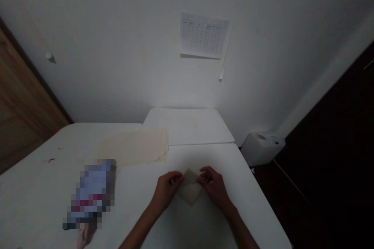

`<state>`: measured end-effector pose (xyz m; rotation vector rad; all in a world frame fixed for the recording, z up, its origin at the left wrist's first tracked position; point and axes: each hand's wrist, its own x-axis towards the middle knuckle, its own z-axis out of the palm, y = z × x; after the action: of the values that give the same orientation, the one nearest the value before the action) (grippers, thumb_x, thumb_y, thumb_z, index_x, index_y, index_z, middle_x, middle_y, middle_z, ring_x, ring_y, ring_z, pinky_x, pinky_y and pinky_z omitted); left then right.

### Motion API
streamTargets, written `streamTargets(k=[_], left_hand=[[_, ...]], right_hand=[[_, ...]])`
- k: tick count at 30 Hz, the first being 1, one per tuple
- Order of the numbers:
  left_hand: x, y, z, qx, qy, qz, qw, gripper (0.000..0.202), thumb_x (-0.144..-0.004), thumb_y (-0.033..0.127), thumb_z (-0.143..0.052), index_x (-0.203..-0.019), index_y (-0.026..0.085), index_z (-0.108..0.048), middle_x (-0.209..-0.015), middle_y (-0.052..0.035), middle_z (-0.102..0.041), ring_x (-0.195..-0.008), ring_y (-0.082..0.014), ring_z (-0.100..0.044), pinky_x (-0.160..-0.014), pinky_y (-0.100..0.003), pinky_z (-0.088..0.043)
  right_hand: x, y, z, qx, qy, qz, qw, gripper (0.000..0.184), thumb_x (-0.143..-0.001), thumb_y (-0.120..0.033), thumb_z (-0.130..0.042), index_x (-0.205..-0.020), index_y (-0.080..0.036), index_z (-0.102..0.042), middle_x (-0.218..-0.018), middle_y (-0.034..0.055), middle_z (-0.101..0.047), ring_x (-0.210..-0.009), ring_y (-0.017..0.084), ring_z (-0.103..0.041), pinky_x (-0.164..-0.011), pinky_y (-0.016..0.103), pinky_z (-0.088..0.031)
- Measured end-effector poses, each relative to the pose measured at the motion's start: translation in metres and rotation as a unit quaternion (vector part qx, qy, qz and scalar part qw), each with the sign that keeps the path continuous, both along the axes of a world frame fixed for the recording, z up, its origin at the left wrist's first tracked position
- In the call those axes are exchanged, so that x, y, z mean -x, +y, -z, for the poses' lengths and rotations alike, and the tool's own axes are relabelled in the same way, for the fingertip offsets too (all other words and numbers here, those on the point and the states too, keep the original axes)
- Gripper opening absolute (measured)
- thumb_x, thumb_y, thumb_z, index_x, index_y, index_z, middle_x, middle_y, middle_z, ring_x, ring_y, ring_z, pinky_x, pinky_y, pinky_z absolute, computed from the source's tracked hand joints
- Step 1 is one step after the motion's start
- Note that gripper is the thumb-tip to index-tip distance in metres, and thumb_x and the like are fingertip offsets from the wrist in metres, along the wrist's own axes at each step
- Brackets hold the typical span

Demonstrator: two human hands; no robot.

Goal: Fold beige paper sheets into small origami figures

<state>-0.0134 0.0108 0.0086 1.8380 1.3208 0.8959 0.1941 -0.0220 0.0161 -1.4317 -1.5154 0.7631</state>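
A small cream sheet of paper (190, 188), turned like a diamond, lies on the white table (137, 210) between my hands. My left hand (167, 190) pinches its left corner with curled fingers. My right hand (213, 186) presses and pinches the right corner, fingers bent. Both forearms reach in from the bottom edge of the view. The part of the sheet under my fingertips is hidden.
A stack of cream sheets (134, 147) lies further back on the table. A blurred-out object (90, 192) sits at the left. A second white tabletop (187, 124) meets the wall, a printed chart (203, 35) hangs above, and a white container (261, 146) stands on the floor at right.
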Motion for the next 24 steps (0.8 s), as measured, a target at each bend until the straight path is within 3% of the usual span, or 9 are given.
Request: streamTargets(k=[2, 5, 10, 13, 16, 20, 24], left_hand=[[-0.001, 0.002, -0.007, -0.009, -0.005, -0.003, 1.000, 0.028, -0.082, 0.042, -0.054, -0.080, 0.019, -0.071, -0.078, -0.0039, -0.072, -0.067, -0.0186, -0.062, -0.064, -0.029, -0.048], [-0.002, 0.003, -0.018, -0.060, -0.017, -0.008, 0.998, 0.026, -0.083, 0.039, -0.055, -0.078, 0.020, -0.070, -0.077, -0.0039, -0.071, -0.066, -0.0178, -0.061, -0.061, -0.029, -0.048], [0.006, 0.006, -0.029, -0.266, 0.000, 0.026, 0.964, 0.019, -0.090, 0.031, -0.053, -0.089, 0.022, -0.069, -0.089, -0.0069, -0.071, -0.085, -0.0192, -0.063, -0.077, -0.033, -0.051], [0.016, 0.007, -0.020, -0.327, 0.109, 0.082, 0.935, 0.023, -0.092, 0.019, -0.047, -0.100, 0.023, -0.068, -0.101, -0.0083, -0.071, -0.097, -0.0213, -0.062, -0.087, -0.040, -0.050], [0.022, 0.006, -0.001, -0.314, 0.199, 0.146, 0.917, 0.032, -0.090, 0.009, -0.043, -0.106, 0.023, -0.067, -0.109, -0.0090, -0.069, -0.106, -0.0235, -0.061, -0.093, -0.044, -0.050], [0.021, 0.001, 0.022, -0.289, 0.244, 0.199, 0.904, 0.041, -0.083, 0.001, -0.044, -0.113, 0.021, -0.064, -0.115, -0.0081, -0.068, -0.112, -0.0236, -0.059, -0.096, -0.043, -0.051], [0.020, -0.006, 0.027, -0.284, 0.257, 0.208, 0.900, 0.046, -0.080, -0.001, -0.045, -0.117, 0.021, -0.063, -0.120, -0.0070, -0.066, -0.116, -0.0240, -0.058, -0.097, -0.042, -0.050]], right_hand=[[-0.002, 0.002, -0.001, -0.003, -0.008, -0.012, 1.000, 0.017, -0.080, -0.030, -0.062, -0.093, -0.020, -0.068, -0.076, 0.0009, -0.069, -0.065, 0.015, -0.061, -0.061, 0.024, -0.048], [-0.003, 0.004, -0.007, -0.038, -0.049, -0.007, 0.998, 0.013, -0.082, -0.030, -0.061, -0.079, -0.021, -0.070, -0.076, 0.0017, -0.070, -0.068, 0.016, -0.062, -0.065, 0.026, -0.047], [-0.004, 0.005, -0.021, -0.161, -0.095, 0.009, 0.982, 0.011, -0.085, -0.029, -0.063, -0.080, -0.023, -0.071, -0.084, 0.0031, -0.070, -0.084, 0.019, -0.062, -0.078, 0.031, -0.048], [-0.007, 0.005, -0.018, -0.181, -0.146, -0.017, 0.972, 0.014, -0.089, -0.027, -0.059, -0.082, -0.025, -0.072, -0.090, 0.0035, -0.071, -0.089, 0.019, -0.060, -0.082, 0.033, -0.047], [-0.010, 0.003, -0.004, -0.152, -0.228, -0.050, 0.961, 0.018, -0.091, -0.022, -0.055, -0.086, -0.025, -0.073, -0.093, 0.0028, -0.071, -0.089, 0.018, -0.059, -0.081, 0.031, -0.046], [-0.013, 0.000, 0.015, -0.120, -0.305, -0.093, 0.940, 0.022, -0.089, -0.014, -0.056, -0.092, -0.026, -0.073, -0.096, 0.0020, -0.072, -0.089, 0.018, -0.058, -0.083, 0.031, -0.045], [-0.015, -0.008, 0.015, -0.108, -0.323, -0.104, 0.934, 0.029, -0.088, -0.009, -0.051, -0.099, -0.026, -0.072, -0.103, 0.0020, -0.071, -0.094, 0.019, -0.057, -0.086, 0.032, -0.044]])
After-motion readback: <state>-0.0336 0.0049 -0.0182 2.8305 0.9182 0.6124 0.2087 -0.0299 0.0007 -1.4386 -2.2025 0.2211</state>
